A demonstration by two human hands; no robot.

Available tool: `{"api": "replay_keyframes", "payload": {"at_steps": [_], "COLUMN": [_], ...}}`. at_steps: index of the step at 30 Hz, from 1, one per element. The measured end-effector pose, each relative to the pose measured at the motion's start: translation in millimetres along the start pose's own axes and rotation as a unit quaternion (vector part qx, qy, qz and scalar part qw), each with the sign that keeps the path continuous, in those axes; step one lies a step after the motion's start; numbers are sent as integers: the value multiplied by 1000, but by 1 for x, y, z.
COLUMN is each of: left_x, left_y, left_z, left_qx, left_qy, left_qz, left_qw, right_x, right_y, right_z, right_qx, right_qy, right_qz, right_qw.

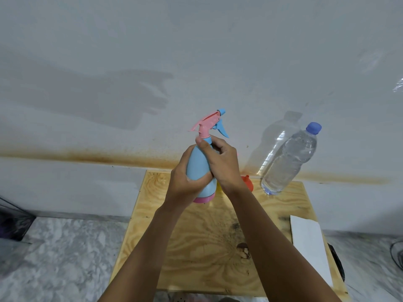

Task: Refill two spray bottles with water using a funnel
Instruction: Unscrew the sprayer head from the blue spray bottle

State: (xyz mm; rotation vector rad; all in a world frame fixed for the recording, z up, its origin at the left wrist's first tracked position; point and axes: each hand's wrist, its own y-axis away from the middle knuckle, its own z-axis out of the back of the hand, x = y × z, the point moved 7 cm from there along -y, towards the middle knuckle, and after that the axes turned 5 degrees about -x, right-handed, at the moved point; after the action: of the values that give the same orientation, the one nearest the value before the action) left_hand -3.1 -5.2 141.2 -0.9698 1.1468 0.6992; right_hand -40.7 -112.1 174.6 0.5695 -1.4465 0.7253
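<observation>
A light blue spray bottle (199,164) with a pink trigger head and pink base is held up above the wooden table (196,247). My left hand (185,182) grips its lower body. My right hand (224,162) wraps the bottle's neck just below the pink head. Behind my right wrist a red funnel (247,182) stands on the table, mostly hidden, with a sliver of something yellow (218,185) beside it. A clear water bottle (290,160) with a blue cap stands at the table's back right.
A white sheet or board (309,243) lies along the table's right edge. A stained white wall (196,62) rises right behind the table. Marbled floor (54,258) lies on both sides, with a dark object (13,223) at far left.
</observation>
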Motion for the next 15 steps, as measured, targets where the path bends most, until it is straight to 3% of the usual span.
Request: {"api": "replay_keyframes", "payload": {"at_steps": [10, 15], "left_x": [22, 51], "left_y": [3, 10], "left_z": [0, 4], "left_qx": [-1, 3], "left_qy": [-15, -51], "left_qz": [50, 78], "left_qw": [999, 996], "right_x": [16, 25], "right_y": [-5, -11], "right_z": [12, 33], "right_qx": [-37, -95], "right_qy": [-42, -64], "right_qz": [36, 53], "right_qw": [998, 992]}}
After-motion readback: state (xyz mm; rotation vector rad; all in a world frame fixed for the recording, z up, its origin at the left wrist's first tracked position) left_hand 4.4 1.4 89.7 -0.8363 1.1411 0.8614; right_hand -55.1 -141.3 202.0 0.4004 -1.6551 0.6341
